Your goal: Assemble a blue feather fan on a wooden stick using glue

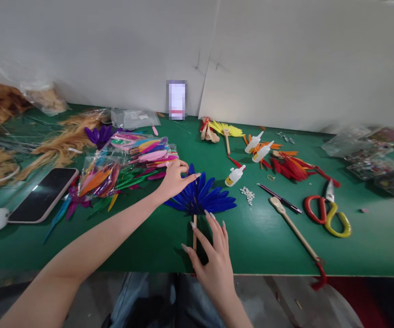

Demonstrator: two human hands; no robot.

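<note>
A fan of blue feathers (214, 196) lies on the green table in front of me, spread out from the top of a thin wooden stick (194, 232). My left hand (174, 180) is over the fan's upper left edge. Its thumb stretches across the feathers, apart from the bent fingers, and nothing shows in its grip. Beside the stick, my right hand (214, 255) has its fingers spread, with the fingertips close to the stick and the base of the feathers. Whether they touch the stick I cannot tell.
Bagged coloured feathers (152, 150) and a phone (43, 196) lie left. Rightward are a glue bottle (234, 176), white beads (248, 195), a pen (279, 198), a bare wooden stick (296, 230) with a red end over the table edge, and scissors (329, 209). A yellow feather fan (227, 129) lies behind.
</note>
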